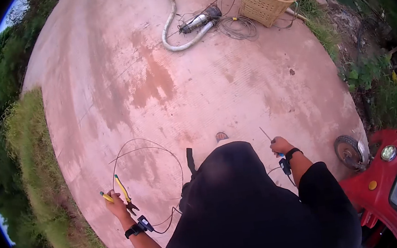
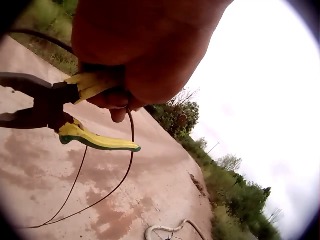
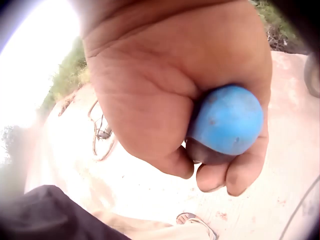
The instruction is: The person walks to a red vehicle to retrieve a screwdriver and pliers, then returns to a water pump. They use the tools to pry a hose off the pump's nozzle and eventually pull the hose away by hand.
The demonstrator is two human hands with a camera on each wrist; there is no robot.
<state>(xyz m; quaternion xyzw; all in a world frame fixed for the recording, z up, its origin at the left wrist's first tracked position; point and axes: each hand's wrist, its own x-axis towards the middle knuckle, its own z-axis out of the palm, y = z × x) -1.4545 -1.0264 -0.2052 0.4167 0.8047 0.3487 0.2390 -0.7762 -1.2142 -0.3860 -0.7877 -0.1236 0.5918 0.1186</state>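
The left hand (image 1: 117, 207) grips one handle of yellow-and-green pliers (image 1: 124, 190); the other handle stands apart and the jaws are parted in the left wrist view. A thin dark wire (image 2: 131, 150) runs from beside the fingers of that hand (image 2: 145, 50) and loops over the ground. The right hand (image 1: 282, 146) holds a tool with a thin metal shaft (image 1: 266, 134) pointing away from the body. In the right wrist view its rounded blue handle end (image 3: 230, 120) shows inside the curled fingers of the right hand (image 3: 165, 90).
Pale concrete (image 1: 204, 89) lies in front. Farther off are a woven basket (image 1: 265, 3), a coil of wire (image 1: 238, 29), a pump-like device (image 1: 200, 20) and a pale hose (image 1: 166, 34). A red vehicle (image 1: 383, 176) stands at the right; grass (image 1: 36, 157) borders the left.
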